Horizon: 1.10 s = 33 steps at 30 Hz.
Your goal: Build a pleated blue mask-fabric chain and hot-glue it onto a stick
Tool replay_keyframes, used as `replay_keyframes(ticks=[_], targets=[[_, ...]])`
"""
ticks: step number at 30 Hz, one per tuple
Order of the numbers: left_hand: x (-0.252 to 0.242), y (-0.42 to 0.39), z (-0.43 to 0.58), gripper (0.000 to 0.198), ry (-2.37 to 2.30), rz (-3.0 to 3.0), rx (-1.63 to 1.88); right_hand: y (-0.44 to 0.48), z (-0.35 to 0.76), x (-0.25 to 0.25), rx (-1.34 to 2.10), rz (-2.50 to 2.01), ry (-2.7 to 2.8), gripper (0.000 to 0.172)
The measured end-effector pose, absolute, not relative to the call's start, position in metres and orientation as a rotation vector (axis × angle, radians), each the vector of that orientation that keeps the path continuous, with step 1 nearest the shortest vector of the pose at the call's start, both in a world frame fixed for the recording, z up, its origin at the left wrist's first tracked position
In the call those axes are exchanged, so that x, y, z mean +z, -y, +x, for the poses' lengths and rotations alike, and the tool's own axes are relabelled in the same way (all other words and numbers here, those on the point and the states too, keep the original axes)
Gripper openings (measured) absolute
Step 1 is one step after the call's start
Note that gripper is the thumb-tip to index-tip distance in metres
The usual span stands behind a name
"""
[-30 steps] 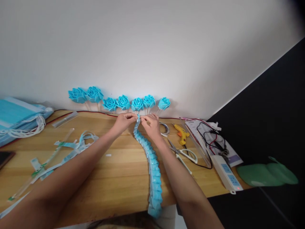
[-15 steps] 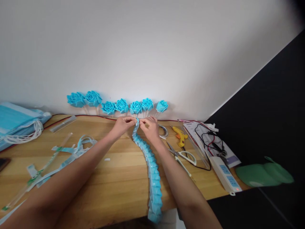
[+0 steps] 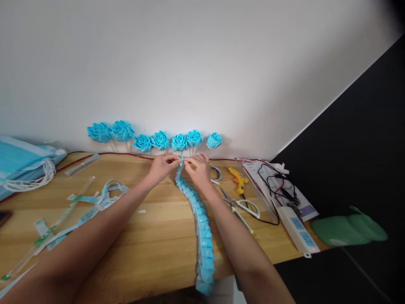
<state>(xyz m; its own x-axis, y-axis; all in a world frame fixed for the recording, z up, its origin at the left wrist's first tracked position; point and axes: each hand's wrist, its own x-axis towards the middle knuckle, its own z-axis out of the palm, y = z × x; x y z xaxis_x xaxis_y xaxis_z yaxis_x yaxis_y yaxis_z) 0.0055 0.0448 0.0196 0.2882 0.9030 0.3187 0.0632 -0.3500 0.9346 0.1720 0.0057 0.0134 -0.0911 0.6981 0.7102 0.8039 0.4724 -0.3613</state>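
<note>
A long pleated blue strip [image 3: 201, 228] runs across the wooden table [image 3: 152, 236] from its front edge to the far side. My left hand [image 3: 163, 166] and my right hand [image 3: 198, 168] both pinch the strip's far end, fingertips closed and almost touching each other. Just behind the hands, several blue fabric roses [image 3: 160, 140] on sticks lean against the white wall.
Scissors [image 3: 242, 206], a yellow glue gun [image 3: 238, 179], a tape roll [image 3: 217, 173], a power strip [image 3: 299, 230] with cables and papers lie to the right. Blue and white strip scraps [image 3: 91, 200] and a stack of blue face masks [image 3: 22, 162] are on the left. A green object [image 3: 348, 230] sits beyond the table's right edge.
The hands stay pinched on the strip's far end, with only slight finger shifts. The view has tilted a little, so everything sits slightly lower in frame.
</note>
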Motion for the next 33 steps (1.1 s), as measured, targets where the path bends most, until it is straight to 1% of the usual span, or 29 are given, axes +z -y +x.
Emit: replay_keyframes(ticks=[7,18,24,27,33], targets=[[0.016,-0.044,0.007,0.019,-0.912,1.717,1.223,-0.004,0.168,0.015,-0.253,-1.324,1.781,0.014],[0.017,-0.042,0.006,0.031,-0.864,1.633,1.159,-0.004,0.169,0.016,-0.223,-1.312,1.786,0.013],[0.013,-0.043,0.009,0.031,-0.852,1.558,1.153,-0.002,0.166,0.016,-0.209,-1.329,1.773,0.012],[0.014,-0.045,0.008,0.031,-0.836,1.518,1.142,-0.004,0.173,0.016,-0.002,-1.266,1.744,0.015],[0.023,-0.040,0.005,0.033,-0.763,1.491,1.057,-0.010,0.187,0.013,0.647,-1.153,1.423,0.030]])
